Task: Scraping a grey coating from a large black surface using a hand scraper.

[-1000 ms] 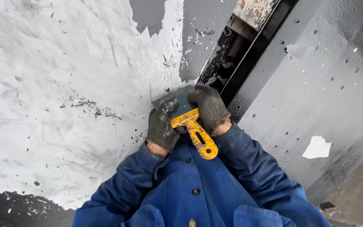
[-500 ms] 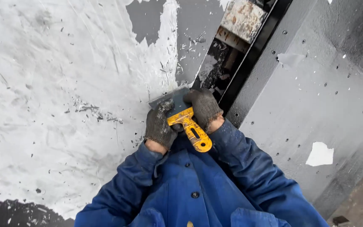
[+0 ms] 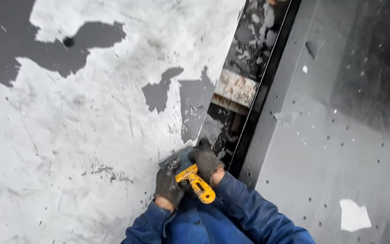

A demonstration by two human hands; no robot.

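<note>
Both my hands wear dark grey gloves and blue sleeves. My left hand (image 3: 169,184) and my right hand (image 3: 206,160) grip a scraper (image 3: 194,178) with a yellow handle between them. Its wide metal blade (image 3: 176,158) lies flat against the grey surface (image 3: 196,104), at the edge of a large patch of white coating (image 3: 68,135). The handle's end points back toward my body.
A dark gap (image 3: 244,99) with a rusty pale bracket (image 3: 234,88) and white flakes runs diagonally right of the blade. Beyond it lies a grey perforated panel (image 3: 339,149) with a white scrap (image 3: 354,216). Bare dark patches break the white coating at upper left.
The view has tilted up, so my hands and the scraper sit lower in frame and more of the coated surface shows above. The grip on the scraper is the same.
</note>
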